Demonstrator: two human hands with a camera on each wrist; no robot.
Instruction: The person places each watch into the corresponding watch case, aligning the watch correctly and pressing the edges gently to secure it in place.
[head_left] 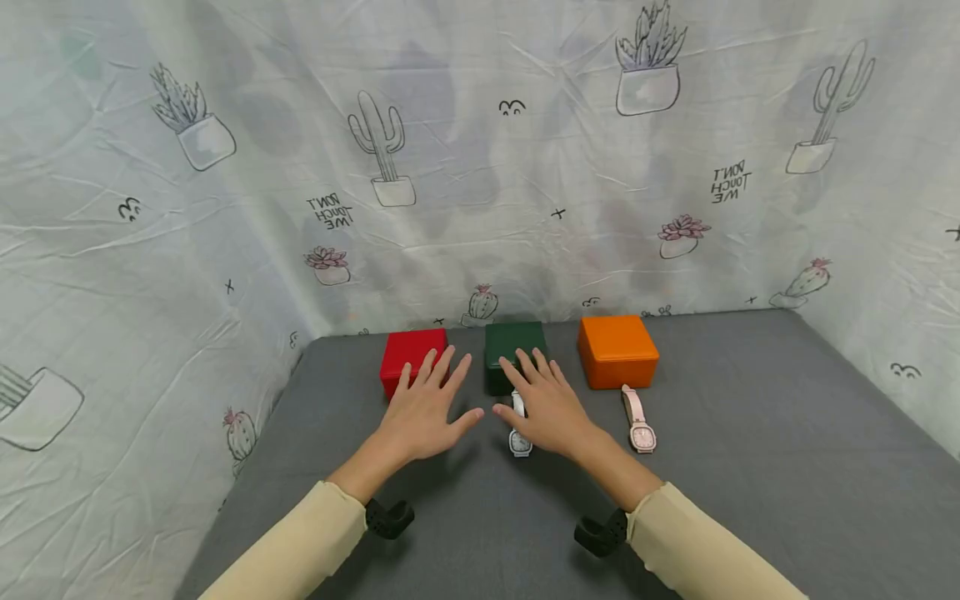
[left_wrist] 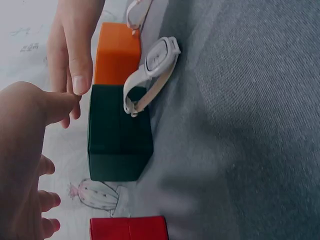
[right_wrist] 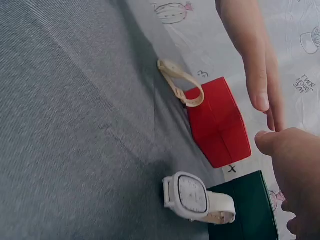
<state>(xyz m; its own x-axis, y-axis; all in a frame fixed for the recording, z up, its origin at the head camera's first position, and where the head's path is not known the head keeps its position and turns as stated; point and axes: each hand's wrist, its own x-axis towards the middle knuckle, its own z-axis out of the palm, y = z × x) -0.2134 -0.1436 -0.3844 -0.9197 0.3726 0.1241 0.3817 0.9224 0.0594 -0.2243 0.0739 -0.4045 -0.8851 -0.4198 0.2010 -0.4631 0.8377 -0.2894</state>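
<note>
Both hands hover over the grey table with fingers spread and nothing held. My left hand [head_left: 423, 421] overlaps the front of a red box [head_left: 412, 346] in the head view. My right hand [head_left: 553, 414] is before a dark green box [head_left: 513, 337] and partly covers a white-strapped watch [head_left: 520, 437]. To its right, a pink watch [head_left: 642, 436] lies in front of an orange box [head_left: 618, 350]. The right wrist view shows another pale watch [right_wrist: 182, 82] by the red box [right_wrist: 217, 120]; the left hand hides it in the head view. All three boxes are closed.
A grey cloth [head_left: 720, 483] covers the table. Behind the boxes and along both sides hangs a white curtain [head_left: 465, 150] printed with cacti. Each wrist carries a black band device, such as the left one [head_left: 390, 518], below a cream sleeve [head_left: 300, 542].
</note>
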